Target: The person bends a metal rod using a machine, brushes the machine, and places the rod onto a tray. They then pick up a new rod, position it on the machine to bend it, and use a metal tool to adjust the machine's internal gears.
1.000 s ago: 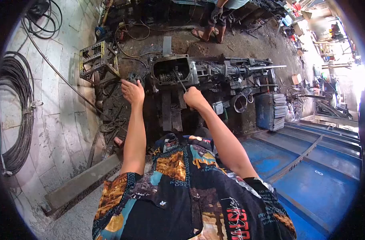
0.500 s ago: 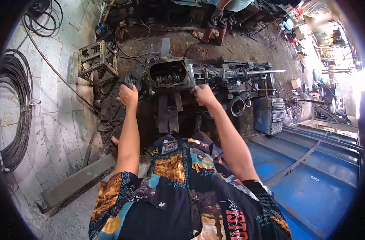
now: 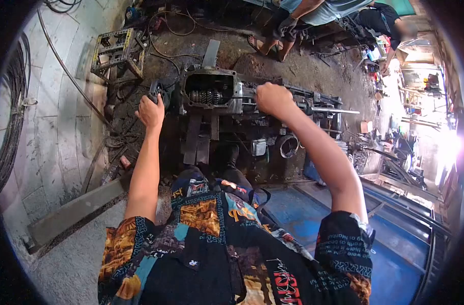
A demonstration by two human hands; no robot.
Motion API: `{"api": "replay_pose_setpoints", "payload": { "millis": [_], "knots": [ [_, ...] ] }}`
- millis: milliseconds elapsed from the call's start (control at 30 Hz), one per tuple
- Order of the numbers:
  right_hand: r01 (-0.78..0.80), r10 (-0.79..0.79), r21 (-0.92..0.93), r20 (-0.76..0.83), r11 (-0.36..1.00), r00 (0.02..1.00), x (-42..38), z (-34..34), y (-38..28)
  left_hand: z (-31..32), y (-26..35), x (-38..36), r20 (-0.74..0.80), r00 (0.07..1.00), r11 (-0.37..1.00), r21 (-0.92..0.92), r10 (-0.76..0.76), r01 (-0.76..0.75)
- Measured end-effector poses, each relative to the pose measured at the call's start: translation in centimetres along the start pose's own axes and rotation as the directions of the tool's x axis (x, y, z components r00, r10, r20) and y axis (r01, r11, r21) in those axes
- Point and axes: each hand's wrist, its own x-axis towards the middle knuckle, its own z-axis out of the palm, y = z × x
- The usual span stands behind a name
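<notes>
An opened gearbox housing (image 3: 233, 104) lies in front of me, with toothed gears (image 3: 206, 96) showing inside its rectangular opening. To the left of the housing, my left hand (image 3: 149, 111) is closed around a dark part (image 3: 153, 96) whose kind I cannot make out. My right hand (image 3: 275, 99) is over the assembly just right of the opening, its fingers curled down. What it grips is hidden; a thin dark line runs from it toward the housing. A long bright shaft (image 3: 336, 110) sticks out to the right.
A metal stool-like frame (image 3: 119, 56) stands at the upper left. A co-worker's legs (image 3: 269, 46) are beyond the housing; another person (image 3: 379, 25) is at the upper right. A metal ring (image 3: 289, 146) lies nearer me. Blue panels (image 3: 313, 213) lie at the lower right, a beam (image 3: 79, 208) at the left.
My right hand has moved right, away from the housing's edge and over the adjoining assembly. My left hand stays closed on the dark part. The view has shifted, and another person now shows at the upper right.
</notes>
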Motion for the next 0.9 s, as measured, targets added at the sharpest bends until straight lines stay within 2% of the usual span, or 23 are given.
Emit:
{"api": "replay_pose_setpoints", "payload": {
  "millis": [233,300,367,467,600,667,800,867,900],
  "knots": [
    [0.132,-0.131,-0.083,0.017,0.988,0.991,1.8,-1.7,0.4,0.0,0.9,1.8,0.094,0.994,0.999,0.03,-0.047,0.045],
    [0.146,-0.142,-0.085,0.05,0.986,0.989,1.8,-1.4,0.9,0.2,1.1,2.4,0.104,0.993,0.998,0.043,-0.047,0.042],
    [0.181,-0.18,-0.061,0.017,0.982,0.983,2.0,-0.9,1.4,0.1,1.4,3.2,0.143,0.987,0.997,0.048,-0.071,0.065],
    [0.183,-0.183,-0.027,0.011,0.983,0.983,1.9,-0.7,1.8,-1.1,2.6,4.0,0.241,0.963,0.989,0.114,-0.117,0.092],
    [0.166,-0.166,-0.077,0.006,0.983,0.986,1.8,-0.2,2.2,-0.4,2.7,4.3,0.218,0.968,0.988,0.122,-0.123,0.097],
    [0.251,-0.253,-0.088,-0.013,0.964,0.967,2.1,0.5,2.8,0.1,2.4,3.8,0.165,0.98,0.991,0.088,-0.115,0.102],
    [0.316,-0.318,-0.099,-0.006,0.944,0.948,2.7,0.8,3.3,0.7,1.6,3.4,0.147,0.985,0.995,0.052,-0.095,0.088],
    [0.31,-0.311,-0.087,0.009,0.947,0.95,2.4,1.2,3.5,1.3,1.2,2.7,0.039,0.997,0.998,0.002,-0.06,0.06],
    [0.304,-0.304,-0.081,0.013,0.949,0.952,2.4,1.2,3.6,1.9,0.9,2.3,0.035,0.998,0.998,-0.005,-0.06,0.06]
  ]
}}
